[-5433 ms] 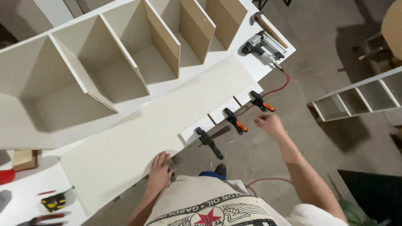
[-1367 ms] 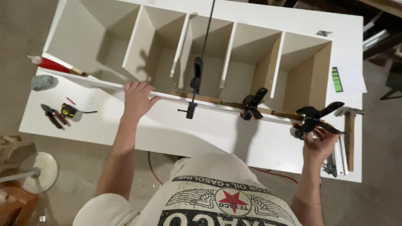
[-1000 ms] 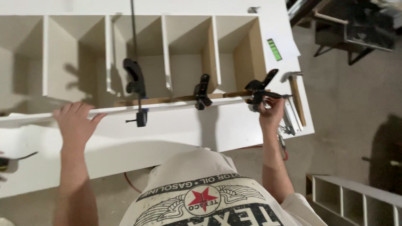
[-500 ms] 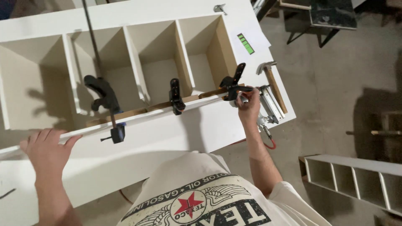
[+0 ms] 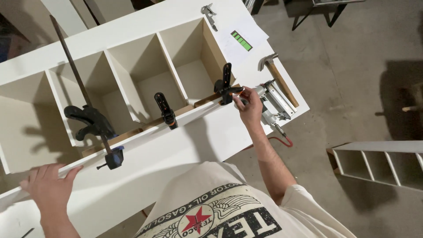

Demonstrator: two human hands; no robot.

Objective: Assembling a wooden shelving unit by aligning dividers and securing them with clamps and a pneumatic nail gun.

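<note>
A long white board stands on its edge along the open front of a white shelf unit that lies on the table. A wooden strip is held to the board by a black bar clamp and two black-and-orange hand clamps. My left hand grips the board's top edge at the lower left. My right hand pinches the board's right end, just beside the rightmost clamp.
A nail gun with a red hose and a hammer lie on the table's right end, by a paper sheet with green bars. A second white shelf unit lies on the concrete floor at right.
The board lay flat on the table at first; now it stands on edge against the shelf unit. Both hands have kept hold of its ends while my view swung around.
</note>
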